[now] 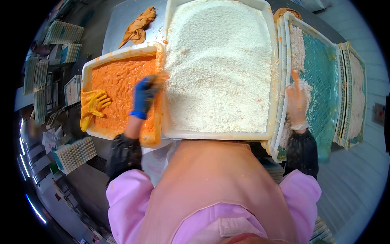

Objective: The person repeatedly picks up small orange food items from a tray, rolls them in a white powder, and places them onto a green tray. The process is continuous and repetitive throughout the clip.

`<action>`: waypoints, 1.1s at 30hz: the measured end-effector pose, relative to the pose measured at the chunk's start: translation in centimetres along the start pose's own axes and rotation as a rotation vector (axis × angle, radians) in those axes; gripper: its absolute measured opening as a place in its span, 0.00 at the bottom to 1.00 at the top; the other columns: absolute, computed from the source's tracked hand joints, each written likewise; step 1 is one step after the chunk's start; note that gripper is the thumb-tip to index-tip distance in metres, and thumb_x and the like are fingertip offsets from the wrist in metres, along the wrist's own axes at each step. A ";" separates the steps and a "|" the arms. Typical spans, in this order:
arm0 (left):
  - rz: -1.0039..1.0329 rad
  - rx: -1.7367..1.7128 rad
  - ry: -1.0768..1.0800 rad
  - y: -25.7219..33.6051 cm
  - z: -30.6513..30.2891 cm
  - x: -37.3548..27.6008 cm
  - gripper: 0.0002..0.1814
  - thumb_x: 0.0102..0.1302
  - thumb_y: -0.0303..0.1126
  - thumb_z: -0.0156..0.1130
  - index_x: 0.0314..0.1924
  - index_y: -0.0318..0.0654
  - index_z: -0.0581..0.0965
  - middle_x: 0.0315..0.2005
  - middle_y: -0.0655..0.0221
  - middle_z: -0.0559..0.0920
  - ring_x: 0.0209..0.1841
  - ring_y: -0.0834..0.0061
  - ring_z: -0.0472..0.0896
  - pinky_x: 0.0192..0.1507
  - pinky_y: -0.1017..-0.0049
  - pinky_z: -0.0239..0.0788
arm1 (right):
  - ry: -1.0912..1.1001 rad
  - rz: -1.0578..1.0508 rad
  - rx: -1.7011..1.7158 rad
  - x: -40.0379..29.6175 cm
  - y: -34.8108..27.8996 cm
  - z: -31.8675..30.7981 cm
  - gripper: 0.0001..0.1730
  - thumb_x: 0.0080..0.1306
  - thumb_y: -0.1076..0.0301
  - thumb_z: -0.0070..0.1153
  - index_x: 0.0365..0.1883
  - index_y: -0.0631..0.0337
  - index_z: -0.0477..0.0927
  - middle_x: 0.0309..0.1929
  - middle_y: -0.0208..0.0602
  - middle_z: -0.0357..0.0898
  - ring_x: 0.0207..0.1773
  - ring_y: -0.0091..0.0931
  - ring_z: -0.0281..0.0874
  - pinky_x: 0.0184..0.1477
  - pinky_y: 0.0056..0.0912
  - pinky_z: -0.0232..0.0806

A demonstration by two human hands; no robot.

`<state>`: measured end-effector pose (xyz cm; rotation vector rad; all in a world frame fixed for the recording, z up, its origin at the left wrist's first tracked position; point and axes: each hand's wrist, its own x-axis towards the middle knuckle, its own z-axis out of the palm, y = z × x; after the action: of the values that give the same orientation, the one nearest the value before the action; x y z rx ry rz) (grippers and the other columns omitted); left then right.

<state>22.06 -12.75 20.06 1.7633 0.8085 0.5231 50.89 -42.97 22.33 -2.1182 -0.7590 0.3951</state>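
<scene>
My left hand, in a blue glove, is over the right side of a white tub of wet orange mixture; its fingers are blurred, and whether they hold anything cannot be told. A big white tub of white crumbs stands in the middle. My right hand, in a thin clear glove, is at the left part of a mesh tray, by a row of pale crumb-coated pieces. Its fingers are smeared orange and point away from me; their grip is unclear.
A yellow rubber glove lies over the orange tub's left rim. A brown cloth rests on the metal table, another cloth behind the mesh tray. More filled trays stand at right. Stacked trays stand at lower left.
</scene>
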 end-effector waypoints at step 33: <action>-0.699 -0.222 0.520 -18.3 -16.7 -5.9 0.10 0.55 0.25 0.58 0.38 0.32 0.78 0.24 0.68 0.78 0.27 0.78 0.75 0.32 0.78 0.66 | -0.410 -0.057 0.221 -6.3 -5.7 7.4 0.27 0.57 0.78 0.45 0.58 0.64 0.64 0.64 0.39 0.57 0.67 0.31 0.51 0.65 0.30 0.46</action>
<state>1.70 -2.76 8.53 1.0399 1.5791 0.5658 40.06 -39.78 22.47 -1.8241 -0.9560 0.8588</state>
